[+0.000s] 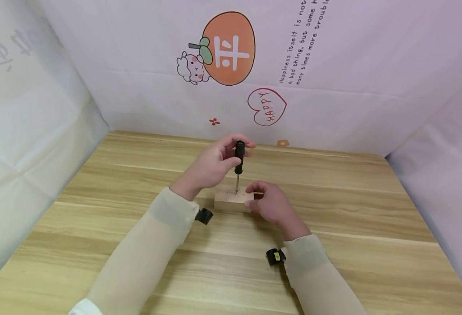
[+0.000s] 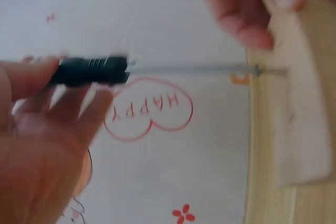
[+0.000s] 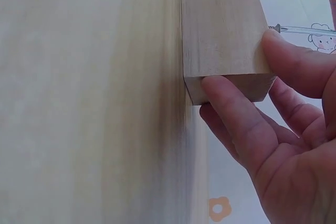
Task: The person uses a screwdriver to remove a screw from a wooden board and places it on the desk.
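A pale wooden block [image 1: 232, 200] lies on the table, with small dark holes in its top face. From that face stands a screw [image 2: 257, 70], and the tip of a screwdriver [image 1: 239, 154] with a black handle meets its head. The screwdriver is nearly upright. My left hand [image 1: 211, 164] holds the handle between thumb and fingers. At the block's right end, my right hand [image 1: 272, 202] grips the wood; in the right wrist view its thumb [image 3: 296, 61] lies along the top edge and a finger presses the end face. The left wrist view is blurred.
The wood-grain table [image 1: 357, 227] stretches around the block. Behind it hangs a white cloth backdrop [image 1: 144, 96] with printed drawings and lettering. Small black wrist cameras [image 1: 204, 216] stick out from both sleeves near the tabletop.
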A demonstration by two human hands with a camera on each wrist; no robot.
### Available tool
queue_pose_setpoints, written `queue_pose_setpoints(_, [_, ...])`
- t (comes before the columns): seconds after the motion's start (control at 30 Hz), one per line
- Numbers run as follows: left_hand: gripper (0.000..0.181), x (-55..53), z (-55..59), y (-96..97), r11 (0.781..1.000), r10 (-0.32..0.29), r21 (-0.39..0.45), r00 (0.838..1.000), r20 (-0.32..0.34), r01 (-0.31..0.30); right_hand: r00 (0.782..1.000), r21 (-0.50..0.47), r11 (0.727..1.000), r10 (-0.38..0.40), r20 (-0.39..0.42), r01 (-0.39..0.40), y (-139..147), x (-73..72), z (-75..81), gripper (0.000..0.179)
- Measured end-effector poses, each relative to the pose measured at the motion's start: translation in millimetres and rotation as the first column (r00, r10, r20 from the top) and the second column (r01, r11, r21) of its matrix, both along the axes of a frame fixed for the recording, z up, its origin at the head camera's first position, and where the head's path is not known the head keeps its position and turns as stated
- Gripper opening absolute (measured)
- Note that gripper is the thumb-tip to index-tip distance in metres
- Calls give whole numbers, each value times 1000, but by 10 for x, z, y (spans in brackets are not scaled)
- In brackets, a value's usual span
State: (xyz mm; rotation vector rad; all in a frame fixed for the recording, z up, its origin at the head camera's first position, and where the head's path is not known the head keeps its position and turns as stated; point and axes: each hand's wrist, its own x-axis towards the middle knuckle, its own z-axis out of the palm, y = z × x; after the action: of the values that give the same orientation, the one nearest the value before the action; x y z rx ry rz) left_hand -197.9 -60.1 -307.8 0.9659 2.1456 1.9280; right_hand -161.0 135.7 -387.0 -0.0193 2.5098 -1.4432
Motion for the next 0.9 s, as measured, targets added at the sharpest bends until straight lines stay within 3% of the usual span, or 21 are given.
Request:
queue_pose_setpoints(0.07, [37,-68,4,-31,996,-85,43,996,32,83,1000,2,1000,2,-1,-2,9,-3,-4,26])
queue_pose_setpoints(0.13, [36,-107,-1,-35,991,-115,72,992,43,112,1000,1,1000,6,1,-6,19,-6,-7,26])
queue_pose_setpoints(0.23, [37,-85,-18,0,996,-37,81,998,46,33,1000,-3,1000,14,6,-14,31,-9,-11,26])
queue_pose_setpoints(0.33, [39,9,-42,87,987,131,95,991,-11,-129,1000,-3,1000,16,6,-16,43,-14,-15,26])
queue_pose_setpoints(0.4, [39,103,-74,157,960,267,112,959,-95,-256,1000,-3,1000,11,4,-11,48,-14,-16,27])
queue_pose_setpoints(0.47, [40,194,-103,223,920,390,134,900,-196,-370,1000,1,1000,6,-3,-6,52,-10,-12,27])
queue_pose_setpoints(0.53, [41,266,-127,255,888,460,149,848,-263,-435,1000,5,1000,3,-9,-3,52,-2,-5,28])
queue_pose_setpoints(0.57, [42,283,-133,256,882,471,145,834,-286,-448,1000,7,1000,4,-12,-4,51,1,-4,28])
queue_pose_setpoints(0.6, [44,286,-133,243,886,463,129,836,-293,-446,1000,11,1000,4,-14,-4,50,5,-3,28])
queue_pose_setpoints(0.63, [47,277,-125,219,900,435,105,850,-296,-424,1000,10,1000,4,-14,-4,46,8,-3,27])
queue_pose_setpoints(0.7, [50,220,-94,145,936,343,24,899,-272,-351,1000,15,1000,5,-15,-5,40,14,-6,27])
queue_pose_setpoints(0.77, [52,139,-49,54,972,216,-51,955,-205,-231,1000,23,1000,4,-19,-3,34,19,-12,26])
queue_pose_setpoints(0.8, [51,95,-25,12,983,154,-77,974,-164,-168,1000,25,1000,3,-20,-3,32,17,-18,25])
queue_pose_setpoints(0.87, [48,10,10,-47,996,31,-80,996,-82,-37,1000,32,999,0,-24,0,31,14,-30,24])
queue_pose_setpoints(0.9, [45,-27,22,-65,998,-25,-60,999,-46,22,1000,34,999,-1,-25,2,31,13,-34,24])
